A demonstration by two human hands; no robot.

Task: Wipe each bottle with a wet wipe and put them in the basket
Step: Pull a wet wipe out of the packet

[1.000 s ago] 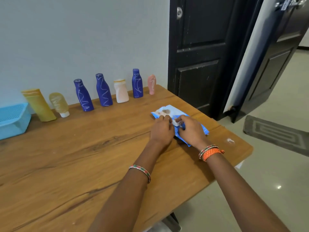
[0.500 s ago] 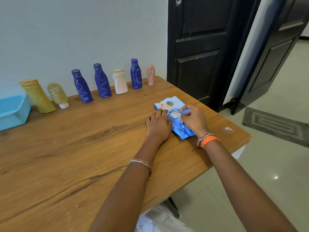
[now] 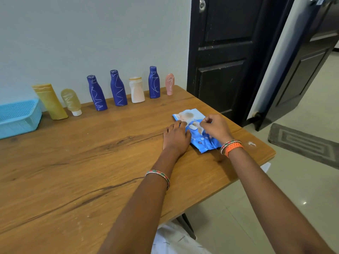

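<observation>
A blue wet-wipe pack (image 3: pixel 200 142) lies on the wooden table (image 3: pixel 73 162) near its right end. My left hand (image 3: pixel 176 137) rests flat on the pack's left edge, pressing it down. My right hand (image 3: pixel 215 126) pinches the pack's peel-off flap over the opening. Several bottles stand along the wall: a yellow tube (image 3: pixel 49 101), a pale amber bottle (image 3: pixel 71 101), three dark blue bottles (image 3: pixel 97 92) (image 3: pixel 118 88) (image 3: pixel 154 82), a white bottle (image 3: pixel 136 89) and a small pink bottle (image 3: pixel 169 84). The light blue basket (image 3: pixel 18 116) sits at the far left.
A dark door (image 3: pixel 225 52) stands just beyond the table's right end, with a second door (image 3: pixel 308 57) open beside it. A grey mat (image 3: pixel 302 143) lies on the tiled floor. The table's right edge is close to my right wrist.
My left hand has flattened onto the pack's left side. My right hand has lifted slightly, pulling the flap up from the pack.
</observation>
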